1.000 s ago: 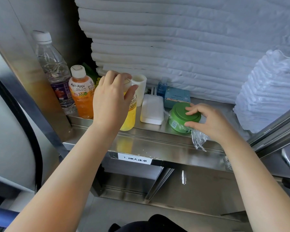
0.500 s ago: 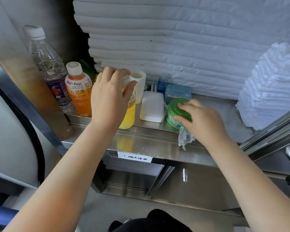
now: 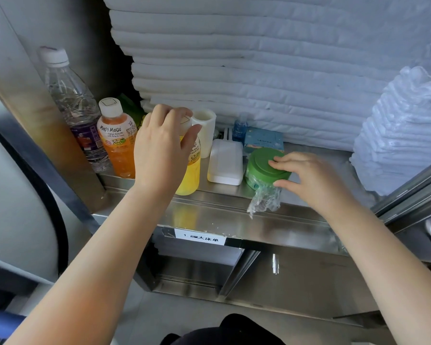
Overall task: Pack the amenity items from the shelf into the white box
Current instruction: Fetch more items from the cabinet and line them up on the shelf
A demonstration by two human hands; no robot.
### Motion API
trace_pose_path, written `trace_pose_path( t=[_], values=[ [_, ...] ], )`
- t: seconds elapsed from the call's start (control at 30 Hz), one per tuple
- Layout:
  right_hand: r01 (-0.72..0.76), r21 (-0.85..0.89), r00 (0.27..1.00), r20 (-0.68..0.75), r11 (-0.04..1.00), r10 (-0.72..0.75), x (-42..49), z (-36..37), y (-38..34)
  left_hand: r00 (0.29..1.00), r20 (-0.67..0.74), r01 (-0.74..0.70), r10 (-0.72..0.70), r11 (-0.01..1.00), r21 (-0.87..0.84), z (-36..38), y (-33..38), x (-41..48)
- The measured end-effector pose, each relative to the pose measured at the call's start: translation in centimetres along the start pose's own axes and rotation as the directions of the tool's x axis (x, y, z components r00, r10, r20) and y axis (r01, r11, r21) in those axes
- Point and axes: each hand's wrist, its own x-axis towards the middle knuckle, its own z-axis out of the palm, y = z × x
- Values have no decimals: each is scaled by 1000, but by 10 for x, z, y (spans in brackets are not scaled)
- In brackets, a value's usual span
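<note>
My left hand [image 3: 159,150] grips the top of a yellow drink bottle [image 3: 190,178] standing on the steel shelf [image 3: 222,217]. Just right of that bottle lies a closed white box [image 3: 225,161]. My right hand [image 3: 311,178] pinches the rim of a tilted green lidded container [image 3: 260,165], fingertips on the lid and thumb at its side. Crumpled clear plastic [image 3: 264,201] hangs from the container over the shelf's front lip. Behind them stand a white cup [image 3: 207,127], a small blue bottle [image 3: 240,127] and a teal carton [image 3: 264,140].
An orange Mogu Mogu bottle [image 3: 116,145] and a clear water bottle [image 3: 70,100] stand at the shelf's left end. Folded white linen [image 3: 259,70] is stacked at the back. A plastic bag of white towels [image 3: 403,135] fills the right. A steel rail [image 3: 408,195] juts in at right.
My right hand has slid back to the right off the green container, so the lid shows again. My left hand has stayed on the yellow bottle's top.
</note>
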Motion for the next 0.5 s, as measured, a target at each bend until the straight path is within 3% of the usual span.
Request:
trace_pose_path(
  t=[0.1,0.2,0.27,0.4,0.5],
  values=[
    [-30,-152,987,-163,988,5,-6,16,-11,1000,-1,3,-3,1000,2,0,1,0],
    [-54,-219,980,-196,974,10,-3,21,-15,1000,-1,4,-4,1000,1,0,1,-1],
    [-60,-159,986,-161,985,34,0,16,-10,1000,-2,8,-8,1000,1,-1,1,0],
    [-50,136,997,-58,989,59,-2,-3,10,1000,7,3,-3,1000,-2,-1,1,0],
    [-51,134,999,3,990,51,-6,-7,17,1000,7,-3,3,1000,-3,-1,0,0]
  ],
)
